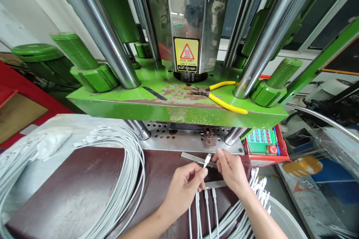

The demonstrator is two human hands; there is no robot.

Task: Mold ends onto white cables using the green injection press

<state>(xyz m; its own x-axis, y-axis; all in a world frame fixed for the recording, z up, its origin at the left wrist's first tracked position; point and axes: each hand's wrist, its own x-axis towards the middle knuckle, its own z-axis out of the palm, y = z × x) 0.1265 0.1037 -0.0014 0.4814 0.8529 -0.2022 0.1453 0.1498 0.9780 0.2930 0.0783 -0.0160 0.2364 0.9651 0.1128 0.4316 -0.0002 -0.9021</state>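
Observation:
My left hand pinches a white cable connector between thumb and fingers, its tip pointing up. Just to its right, my right hand has its thumb and fingertips pressed together beside the connector; whatever they hold is too small to make out. Behind both hands a thin metal strip lies on the brown table. Below them, several white cables run toward the front edge from a second metal strip.
A green press stands behind, with yellow-handled pliers and a dark blade on its ledge. Coiled white cables lie left, a cable bundle right. A red control box sits at the right.

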